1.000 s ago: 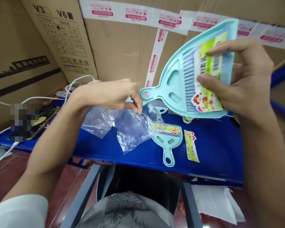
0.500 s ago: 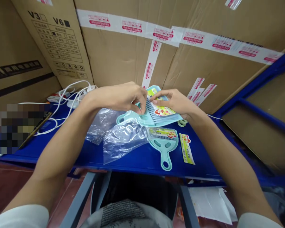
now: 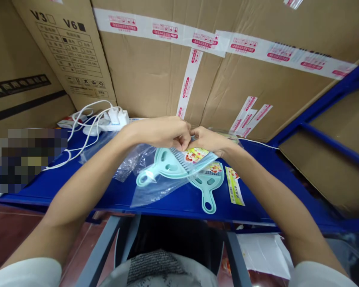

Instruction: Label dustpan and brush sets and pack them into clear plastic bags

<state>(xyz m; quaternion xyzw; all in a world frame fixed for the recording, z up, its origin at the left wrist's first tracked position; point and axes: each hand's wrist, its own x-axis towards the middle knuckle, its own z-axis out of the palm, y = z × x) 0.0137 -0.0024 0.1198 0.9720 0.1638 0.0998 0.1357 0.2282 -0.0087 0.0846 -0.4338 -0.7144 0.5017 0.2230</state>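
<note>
A mint-green dustpan-and-brush set (image 3: 167, 163) is tilted, its handle pointing to the lower left. My left hand (image 3: 176, 133) has its fingers curled closed at the set's upper edge. Close beside it, my right hand (image 3: 208, 139) is also closed, gripping the set's upper right part; its fingertips are partly hidden. Between them, a yellow card with red flowers (image 3: 194, 155) lies against the bristles. Below it, a second mint dustpan set (image 3: 208, 189) rests partly covered on the blue table. A clear plastic bag (image 3: 151, 193) spreads under and around the first set's handle.
A loose yellow card (image 3: 235, 186) lies at right. White cables and a power strip (image 3: 107, 123) sit at the back left, near a blurred-out patch. Cardboard boxes (image 3: 149, 71) form a wall behind the blue table (image 3: 263, 159). A blue metal frame (image 3: 323, 95) rises at right.
The held dustpan set has come nearer and swung, its handle now lower left over the plastic bag. My hands have drawn together at its upper edge, and the right fingers have curled.
</note>
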